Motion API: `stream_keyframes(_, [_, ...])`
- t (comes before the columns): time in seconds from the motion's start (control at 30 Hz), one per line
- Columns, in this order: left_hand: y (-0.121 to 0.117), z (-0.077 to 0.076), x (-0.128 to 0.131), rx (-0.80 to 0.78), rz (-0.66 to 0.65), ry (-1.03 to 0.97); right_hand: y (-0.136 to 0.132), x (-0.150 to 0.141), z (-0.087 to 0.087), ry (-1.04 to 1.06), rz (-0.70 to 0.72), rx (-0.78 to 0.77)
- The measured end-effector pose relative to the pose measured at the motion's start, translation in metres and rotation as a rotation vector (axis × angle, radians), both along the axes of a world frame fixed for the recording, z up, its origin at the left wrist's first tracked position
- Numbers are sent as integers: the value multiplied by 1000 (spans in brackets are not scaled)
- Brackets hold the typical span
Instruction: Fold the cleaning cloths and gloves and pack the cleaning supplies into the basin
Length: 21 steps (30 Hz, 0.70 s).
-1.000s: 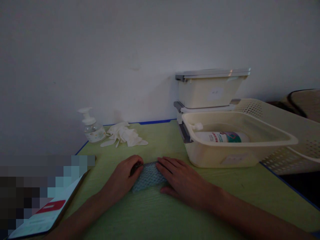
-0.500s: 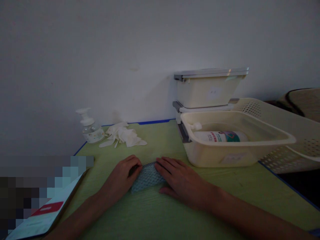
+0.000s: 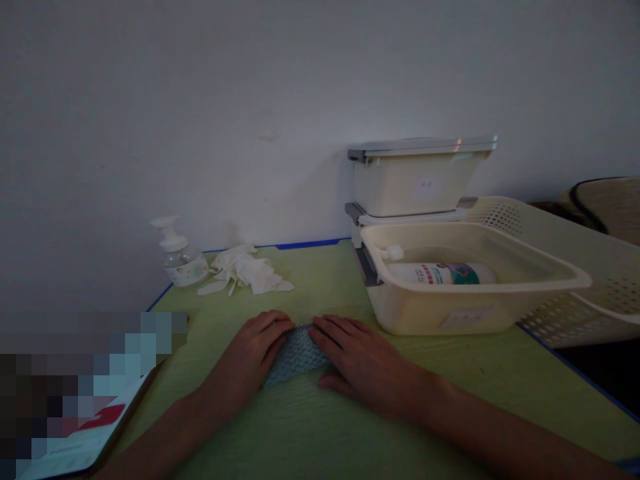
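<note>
A small light blue cloth [image 3: 297,357] with a zigzag texture and a dark checked strip along its far edge lies on the green tabletop [image 3: 320,427]. At its left end is my left hand [image 3: 255,353], fingers bent together over the edge and thumb against the cloth. My right hand [image 3: 357,357] rests flat over the right end, fingers stretched out and thumb held apart. Both hands cover part of the cloth, so its ends are hidden.
Behind the left hand are a clear pump bottle [image 3: 185,263] and crumpled white gloves [image 3: 250,270]. To the right, a cream tub [image 3: 445,310] holds a labelled bottle [image 3: 435,273]. Beyond it are a lidded box [image 3: 410,183] and a perforated basket [image 3: 565,233]. A tablet-like panel [image 3: 85,453] lies lower left.
My left hand's fingers have shifted slightly right and now lie further over the cloth's far edge, hiding more of its left end. The right hand stays in place.
</note>
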<state>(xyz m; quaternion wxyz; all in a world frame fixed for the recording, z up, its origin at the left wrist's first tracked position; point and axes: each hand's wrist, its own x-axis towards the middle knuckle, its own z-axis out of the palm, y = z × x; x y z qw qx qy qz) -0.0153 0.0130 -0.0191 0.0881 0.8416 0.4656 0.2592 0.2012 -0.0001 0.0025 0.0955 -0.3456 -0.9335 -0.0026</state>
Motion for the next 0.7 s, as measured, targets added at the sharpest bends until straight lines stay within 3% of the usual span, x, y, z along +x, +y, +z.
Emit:
stream_keyframes(0.37, [-3,-4,1,-102,-56,64,0,0,0,20,-2,-14])
stream_keyframes(0.7, [-11,-4,-5,-151,-143,339,4,-2,2,22,-8,-9])
